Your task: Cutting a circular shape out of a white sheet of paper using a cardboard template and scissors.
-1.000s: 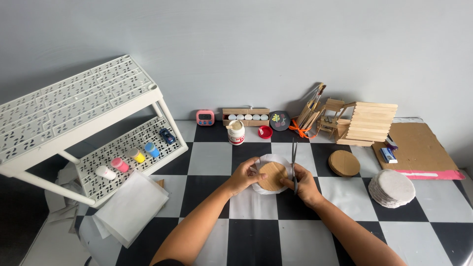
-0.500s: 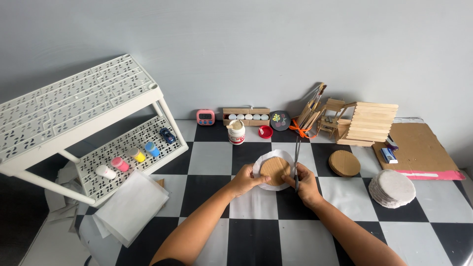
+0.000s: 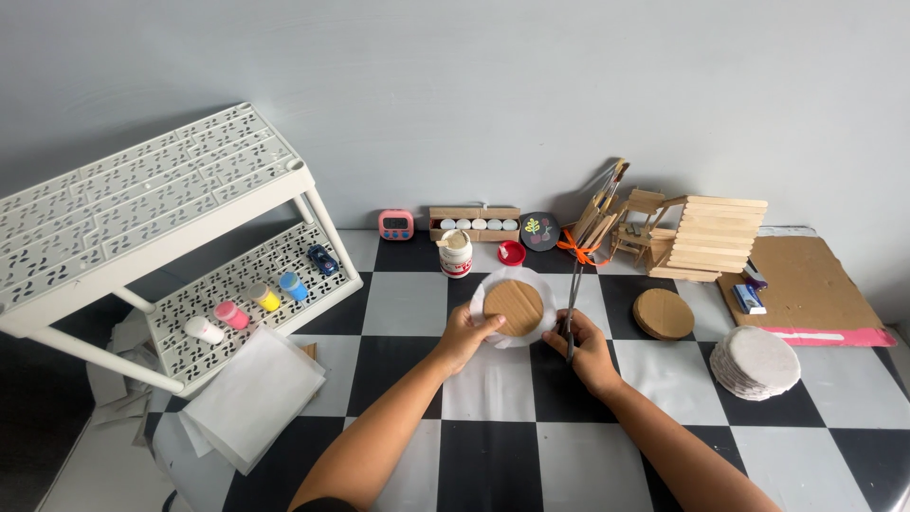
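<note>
Left hand (image 3: 464,334) grips the lower edge of a brown cardboard disc (image 3: 513,307) backed by white paper, held above the checkered bench (image 3: 493,455). Right hand (image 3: 588,349) is closed on scissors (image 3: 571,301), blades pointing away, just beside the disc's right edge.

White rack (image 3: 152,204), 4 paint pots (image 3: 248,312), glue jar (image 3: 455,254), stacked discs (image 3: 755,361)
</note>
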